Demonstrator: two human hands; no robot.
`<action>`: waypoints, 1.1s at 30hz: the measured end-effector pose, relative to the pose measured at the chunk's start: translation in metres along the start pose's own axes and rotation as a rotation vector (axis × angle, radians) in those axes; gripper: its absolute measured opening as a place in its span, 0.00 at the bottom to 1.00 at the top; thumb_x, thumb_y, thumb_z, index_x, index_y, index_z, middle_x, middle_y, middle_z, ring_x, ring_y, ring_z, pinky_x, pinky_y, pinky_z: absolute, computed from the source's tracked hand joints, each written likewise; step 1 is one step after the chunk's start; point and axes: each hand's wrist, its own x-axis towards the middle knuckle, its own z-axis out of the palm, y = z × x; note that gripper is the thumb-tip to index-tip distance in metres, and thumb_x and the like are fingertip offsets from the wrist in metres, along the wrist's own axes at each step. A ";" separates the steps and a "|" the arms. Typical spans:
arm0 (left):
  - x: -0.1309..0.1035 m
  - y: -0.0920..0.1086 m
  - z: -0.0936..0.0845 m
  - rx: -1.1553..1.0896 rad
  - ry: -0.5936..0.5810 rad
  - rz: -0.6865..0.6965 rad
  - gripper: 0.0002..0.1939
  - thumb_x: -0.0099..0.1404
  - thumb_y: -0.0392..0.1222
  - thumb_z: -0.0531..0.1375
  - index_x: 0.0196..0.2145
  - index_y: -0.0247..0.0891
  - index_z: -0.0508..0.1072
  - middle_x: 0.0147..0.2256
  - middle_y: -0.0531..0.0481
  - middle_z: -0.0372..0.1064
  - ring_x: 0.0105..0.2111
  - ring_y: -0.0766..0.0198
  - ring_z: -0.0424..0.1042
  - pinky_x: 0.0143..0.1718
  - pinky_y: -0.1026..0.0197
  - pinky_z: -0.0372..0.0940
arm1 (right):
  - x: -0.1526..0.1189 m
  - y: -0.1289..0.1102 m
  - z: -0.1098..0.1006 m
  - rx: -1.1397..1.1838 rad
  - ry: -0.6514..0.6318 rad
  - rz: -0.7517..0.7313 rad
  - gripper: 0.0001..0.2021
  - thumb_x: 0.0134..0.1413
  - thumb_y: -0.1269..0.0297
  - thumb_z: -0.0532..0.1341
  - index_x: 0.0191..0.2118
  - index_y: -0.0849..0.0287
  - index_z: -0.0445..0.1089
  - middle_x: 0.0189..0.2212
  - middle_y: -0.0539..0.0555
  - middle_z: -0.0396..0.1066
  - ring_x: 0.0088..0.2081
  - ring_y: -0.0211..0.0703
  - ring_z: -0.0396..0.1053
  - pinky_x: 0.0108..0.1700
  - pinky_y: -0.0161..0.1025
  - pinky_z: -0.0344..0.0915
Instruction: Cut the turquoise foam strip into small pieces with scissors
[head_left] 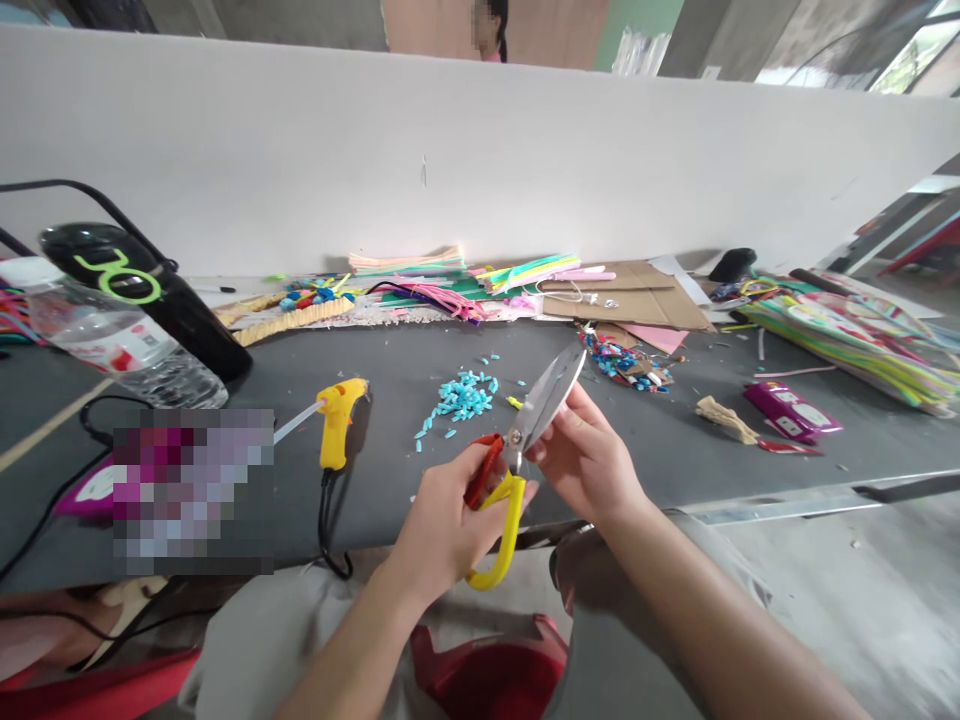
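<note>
My left hand [442, 515] grips a pair of scissors [546, 398] by their handles, one red and one yellow, above the front of the table. The metal blades point up and away to the right. Close against the far side of the blades, my right hand [596, 460] has its thumb and fingers pinched together; what they hold is hidden. A small yellow tip [514, 403] shows at the left edge of the blades. Just beyond the scissors, a loose pile of short light-blue pieces [465, 396] lies on the grey table [390, 370].
Left of the pile lies a yellow glue gun [336, 425] with a black cord. Further left are a water bottle [124, 340] and a black tumbler [150, 290]. Coloured pipe cleaners [847, 340] and a purple packet [793, 412] lie right. A white partition [450, 150] stands behind.
</note>
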 end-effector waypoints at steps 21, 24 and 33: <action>-0.006 0.013 -0.002 -0.004 -0.100 0.050 0.15 0.63 0.48 0.66 0.42 0.39 0.68 0.27 0.59 0.56 0.26 0.71 0.53 0.27 0.67 0.53 | 0.001 0.002 0.000 0.026 -0.020 0.011 0.05 0.61 0.64 0.63 0.35 0.55 0.67 0.24 0.46 0.62 0.25 0.33 0.61 0.29 0.29 0.64; -0.006 0.015 -0.002 -0.020 -0.101 0.050 0.15 0.63 0.47 0.66 0.42 0.39 0.68 0.27 0.60 0.55 0.26 0.71 0.53 0.26 0.68 0.53 | 0.001 0.001 -0.001 0.030 -0.024 0.013 0.05 0.62 0.64 0.63 0.35 0.55 0.67 0.24 0.46 0.61 0.25 0.33 0.61 0.29 0.29 0.64; -0.002 0.006 -0.001 0.017 0.033 0.029 0.11 0.58 0.39 0.67 0.37 0.39 0.69 0.25 0.59 0.56 0.26 0.70 0.54 0.26 0.68 0.53 | 0.000 0.000 0.001 0.051 -0.022 0.027 0.07 0.60 0.64 0.65 0.34 0.56 0.66 0.24 0.45 0.62 0.24 0.33 0.62 0.29 0.29 0.63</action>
